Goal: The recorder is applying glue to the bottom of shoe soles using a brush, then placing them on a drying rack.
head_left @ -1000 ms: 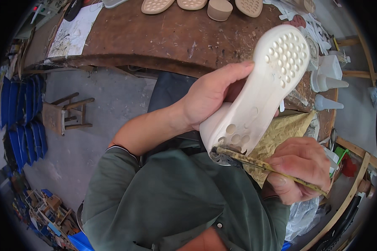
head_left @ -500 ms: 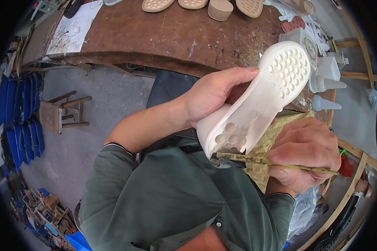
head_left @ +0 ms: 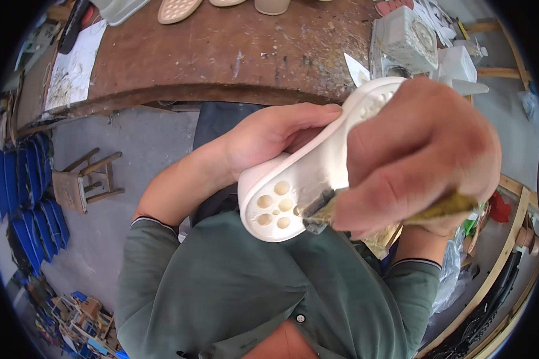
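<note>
A white shoe sole (head_left: 308, 170) is tilted in front of my chest, its underside facing up, with round hollows at both ends. My left hand (head_left: 272, 134) grips it along the far left edge, thumb on the rim and the other fingers hidden behind. In my right hand (head_left: 425, 155) is a brush (head_left: 320, 213) with dark, clumped bristles and a flat, stained yellowish handle. Its tip touches or hovers close to the sole's near side, beside the heel hollows. My right hand is slightly blurred and covers the sole's middle and part of its far end.
Beyond the sole is a brown worktable (head_left: 221, 57) with tan soles (head_left: 179, 8) along its far edge. At its right are a stained whitish block-shaped container (head_left: 410, 40) and a pointed white piece (head_left: 356, 69). A wooden stool (head_left: 72, 188) and blue stacked pieces (head_left: 33, 230) stand left.
The brush has left the sole's heel tip and sits by the near side edge. My right hand has come up over the sole. The sole has shifted left, and the view has moved a little.
</note>
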`<state>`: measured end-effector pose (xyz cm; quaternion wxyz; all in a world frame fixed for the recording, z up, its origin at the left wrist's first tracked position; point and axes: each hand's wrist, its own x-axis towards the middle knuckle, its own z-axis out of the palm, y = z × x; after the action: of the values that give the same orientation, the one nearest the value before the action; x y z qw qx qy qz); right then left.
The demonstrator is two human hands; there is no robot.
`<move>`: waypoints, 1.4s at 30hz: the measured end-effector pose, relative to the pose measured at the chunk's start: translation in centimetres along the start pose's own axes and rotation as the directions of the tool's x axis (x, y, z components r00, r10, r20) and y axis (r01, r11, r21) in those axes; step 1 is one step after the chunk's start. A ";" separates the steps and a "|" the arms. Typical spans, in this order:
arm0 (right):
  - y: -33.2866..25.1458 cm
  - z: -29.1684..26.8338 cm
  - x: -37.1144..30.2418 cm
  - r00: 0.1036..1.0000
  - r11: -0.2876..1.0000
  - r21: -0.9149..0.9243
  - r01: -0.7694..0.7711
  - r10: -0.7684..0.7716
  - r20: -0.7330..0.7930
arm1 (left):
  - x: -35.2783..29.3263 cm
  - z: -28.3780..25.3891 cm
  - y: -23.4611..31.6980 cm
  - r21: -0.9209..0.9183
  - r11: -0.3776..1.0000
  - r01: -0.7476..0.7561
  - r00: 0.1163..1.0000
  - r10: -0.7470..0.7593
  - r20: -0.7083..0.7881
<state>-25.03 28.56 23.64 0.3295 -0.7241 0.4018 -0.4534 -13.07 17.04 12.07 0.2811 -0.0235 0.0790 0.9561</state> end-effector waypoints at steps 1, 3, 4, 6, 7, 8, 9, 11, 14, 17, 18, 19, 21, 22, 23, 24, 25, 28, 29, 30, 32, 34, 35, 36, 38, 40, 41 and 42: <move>0.1 -0.8 -0.4 1.000 1.000 0.009 -0.009 0.009 0.022 | 0.1 2.8 0.2 0.313 0.946 -0.089 0.959 0.167 -0.231; 0.3 -2.7 -1.0 0.990 0.994 0.056 -0.091 0.084 0.117 | 0.1 3.4 0.2 0.142 0.988 -0.060 0.938 0.105 -0.332; 0.9 -3.3 -1.4 0.990 0.995 0.060 -0.084 0.076 0.117 | 0.0 3.2 0.4 0.145 0.987 -0.063 0.935 0.109 -0.337; 1.8 -4.3 -2.3 0.988 0.984 0.114 -0.139 0.129 0.088 | 0.2 2.6 0.8 0.195 0.980 -0.041 0.920 0.113 -0.375; 1.7 -4.9 -2.7 0.984 0.982 0.084 -0.167 0.160 0.080 | 0.5 2.5 0.9 0.198 0.979 -0.052 0.897 0.133 -0.422; 1.5 -5.4 -3.5 0.984 0.983 0.079 -0.164 0.158 0.079 | 0.6 2.3 1.1 0.203 0.978 -0.053 0.898 0.136 -0.420; 1.4 -5.9 -4.6 0.976 0.976 0.026 -0.217 0.218 -0.007 | 0.7 2.0 1.4 0.141 0.989 -0.048 0.941 0.092 -0.326; 1.1 -6.2 -6.4 0.909 0.946 0.064 -0.317 0.322 -0.265 | 0.9 0.2 2.4 0.014 1.000 0.009 0.991 -0.008 -0.135; 2.3 -4.9 -9.9 0.637 0.902 0.241 -0.357 0.425 -0.643 | 1.0 -2.5 4.1 -0.115 0.993 -0.028 0.999 0.023 -0.044; 2.7 -3.8 -13.4 0.425 0.899 0.273 -0.343 0.407 -0.809 | 0.5 -2.5 4.8 -0.039 0.975 -0.217 0.967 0.209 -0.145; 3.2 -3.4 -14.0 0.371 0.900 0.292 -0.325 0.405 -0.836 | -0.4 -2.2 4.5 -0.084 0.931 -0.355 0.916 0.328 -0.233; 3.3 -3.1 -14.5 0.386 0.914 0.272 -0.301 0.377 -0.842 | -1.3 -2.1 3.9 -0.052 0.930 -0.364 0.912 0.344 -0.224; 3.4 -2.5 -15.3 0.209 0.903 0.320 -0.288 0.385 -0.899 | -3.4 -2.1 2.3 0.176 0.734 -0.656 0.732 0.675 -0.088; 3.5 -2.3 -15.6 0.215 0.916 0.299 -0.270 0.359 -0.908 | -4.1 -2.1 2.0 0.198 0.729 -0.656 0.733 0.677 -0.066; 3.5 -2.2 -15.9 0.180 0.918 0.306 -0.250 0.355 -0.917 | -4.8 -2.1 2.0 0.473 0.612 -0.634 0.698 0.716 0.009; 3.3 -2.2 -16.4 0.144 0.922 0.307 -0.235 0.345 -0.927 | -5.3 -1.8 1.9 0.696 0.429 -0.576 0.673 0.733 0.105; 3.5 -2.0 -16.7 0.104 0.926 0.313 -0.211 0.339 -0.935 | -5.6 -1.5 1.8 0.766 0.412 -0.493 0.676 0.736 0.039; 3.9 -1.3 -17.3 -0.007 0.934 0.324 -0.152 0.327 -0.945 | -6.1 0.6 2.1 0.924 0.354 -0.144 0.698 0.698 -0.158; 4.0 -1.0 -17.7 -0.025 0.942 0.310 -0.128 0.309 -0.951 | -6.2 1.0 2.2 0.940 0.329 -0.088 0.714 0.679 -0.171; 3.7 -0.8 -17.5 -0.037 0.928 0.344 -0.144 0.342 -0.939 | -6.1 1.5 3.1 0.954 0.298 -0.035 0.718 0.672 -0.183; 3.9 -0.5 -18.6 -0.012 0.941 0.322 -0.106 0.322 -0.947 | -5.8 4.2 5.8 0.965 0.244 -0.098 0.724 0.682 -0.099; 3.3 -0.6 -18.7 0.028 0.950 0.306 -0.069 0.308 -0.951 | -5.1 9.2 6.9 0.953 0.189 -0.235 0.703 0.710 0.033; 2.9 -0.8 -18.8 0.046 0.958 0.274 -0.083 0.278 -0.959 | -4.8 12.4 7.8 0.944 0.057 -0.325 0.668 0.720 0.187; 2.5 -0.8 -19.2 0.056 0.969 0.236 -0.078 0.241 -0.969 | -4.0 15.4 9.2 0.912 -0.065 -0.405 0.631 0.702 0.331; 1.9 -0.6 -19.9 0.045 0.974 0.215 -0.074 0.218 -0.975 | -0.3 21.7 11.6 0.832 -0.272 -0.484 0.430 0.754 0.497; 1.5 -0.7 -20.3 0.043 0.977 0.201 -0.077 0.204 -0.978 | 3.3 28.4 15.0 0.713 -0.399 -0.576 0.402 0.622 0.672; 1.3 -0.7 -20.5 0.045 0.973 0.214 -0.090 0.218 -0.975 | 5.4 31.0 16.7 0.664 -0.456 -0.593 0.328 0.617 0.716; 1.2 -0.8 -20.7 0.047 0.977 0.195 -0.087 0.199 -0.979 | 7.2 33.9 18.0 0.648 -0.495 -0.578 0.308 0.603 0.736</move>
<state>-31.54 46.15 14.85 0.0383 -0.1598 0.5684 -0.8061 -28.90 11.57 47.34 -0.4069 0.2035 0.6623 0.5953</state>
